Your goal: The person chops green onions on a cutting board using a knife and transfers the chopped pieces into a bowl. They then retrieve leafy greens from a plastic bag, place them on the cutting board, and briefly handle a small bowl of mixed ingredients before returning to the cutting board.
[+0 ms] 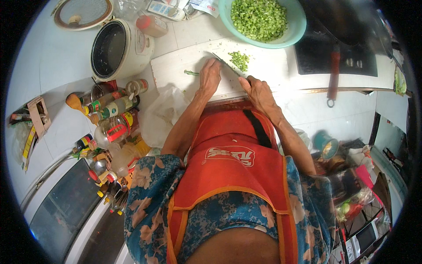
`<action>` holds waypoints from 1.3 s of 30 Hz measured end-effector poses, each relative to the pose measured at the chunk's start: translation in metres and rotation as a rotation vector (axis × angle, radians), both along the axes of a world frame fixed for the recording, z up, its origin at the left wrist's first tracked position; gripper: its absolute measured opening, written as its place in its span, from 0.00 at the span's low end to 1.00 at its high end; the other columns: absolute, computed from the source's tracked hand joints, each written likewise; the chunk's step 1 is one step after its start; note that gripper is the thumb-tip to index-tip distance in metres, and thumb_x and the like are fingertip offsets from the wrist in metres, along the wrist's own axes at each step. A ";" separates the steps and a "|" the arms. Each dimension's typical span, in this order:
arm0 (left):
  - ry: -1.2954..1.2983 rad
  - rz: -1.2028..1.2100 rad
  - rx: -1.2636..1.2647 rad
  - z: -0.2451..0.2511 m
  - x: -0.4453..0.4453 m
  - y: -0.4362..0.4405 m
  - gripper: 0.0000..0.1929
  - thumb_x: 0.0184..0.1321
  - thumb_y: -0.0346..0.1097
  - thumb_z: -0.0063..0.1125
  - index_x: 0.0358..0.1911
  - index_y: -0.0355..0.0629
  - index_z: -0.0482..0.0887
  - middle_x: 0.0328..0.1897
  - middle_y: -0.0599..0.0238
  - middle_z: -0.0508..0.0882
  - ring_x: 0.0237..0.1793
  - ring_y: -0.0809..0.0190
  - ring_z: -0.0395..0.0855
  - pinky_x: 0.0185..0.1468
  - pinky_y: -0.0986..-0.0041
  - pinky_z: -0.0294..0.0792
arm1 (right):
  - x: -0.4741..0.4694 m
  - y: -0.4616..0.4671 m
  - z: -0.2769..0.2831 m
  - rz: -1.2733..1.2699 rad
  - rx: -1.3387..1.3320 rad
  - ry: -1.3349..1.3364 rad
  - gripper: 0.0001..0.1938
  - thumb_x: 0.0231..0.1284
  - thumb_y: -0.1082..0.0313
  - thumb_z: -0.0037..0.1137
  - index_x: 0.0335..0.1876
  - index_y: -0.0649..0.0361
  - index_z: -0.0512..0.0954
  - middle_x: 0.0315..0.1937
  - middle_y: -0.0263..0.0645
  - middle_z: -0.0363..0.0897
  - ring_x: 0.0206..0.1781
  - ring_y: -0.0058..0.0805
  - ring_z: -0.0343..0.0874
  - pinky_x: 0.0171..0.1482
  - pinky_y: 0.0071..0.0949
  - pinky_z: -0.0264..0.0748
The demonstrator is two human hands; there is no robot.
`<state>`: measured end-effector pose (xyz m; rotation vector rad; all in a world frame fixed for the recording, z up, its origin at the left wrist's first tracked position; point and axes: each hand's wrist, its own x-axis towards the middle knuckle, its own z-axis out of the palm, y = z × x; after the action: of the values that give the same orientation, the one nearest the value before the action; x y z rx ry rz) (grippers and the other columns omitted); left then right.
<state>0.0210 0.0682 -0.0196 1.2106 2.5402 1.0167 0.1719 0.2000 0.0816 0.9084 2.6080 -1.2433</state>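
Observation:
My right hand (259, 94) grips the handle of a kitchen knife, its blade (228, 64) slanting up and left over a white cutting board (173, 62). My left hand (211, 75), fingers curled, presses down on a green vegetable stalk (191, 72) right beside the blade. Only the stalk's end shows, poking out to the left; the rest is hidden under the fingers. A small heap of chopped green pieces (239, 60) lies on the board just right of the blade. Beyond the board, a pale green plastic basin (296, 31) holds many more such pieces.
An uncovered rice cooker (145, 62) stands left of the board, near a red-capped jar (155, 25). Sauce and oil bottles (115, 107) crowd the lower left beside a plastic bag (165, 115). At right, a wok's red handle (334, 71) overhangs the black cooktop (308, 62).

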 end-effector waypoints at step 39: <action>-0.015 -0.002 -0.023 0.004 0.001 -0.012 0.07 0.56 0.20 0.56 0.38 0.36 0.80 0.40 0.53 0.79 0.44 0.45 0.78 0.47 0.60 0.73 | 0.001 -0.011 -0.012 0.013 0.005 0.031 0.24 0.71 0.47 0.49 0.39 0.68 0.79 0.21 0.63 0.77 0.29 0.65 0.79 0.30 0.52 0.75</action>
<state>0.0225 0.0560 -0.0156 1.1953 2.5311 0.9900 0.1733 0.1887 0.0694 0.8793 2.6378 -1.2578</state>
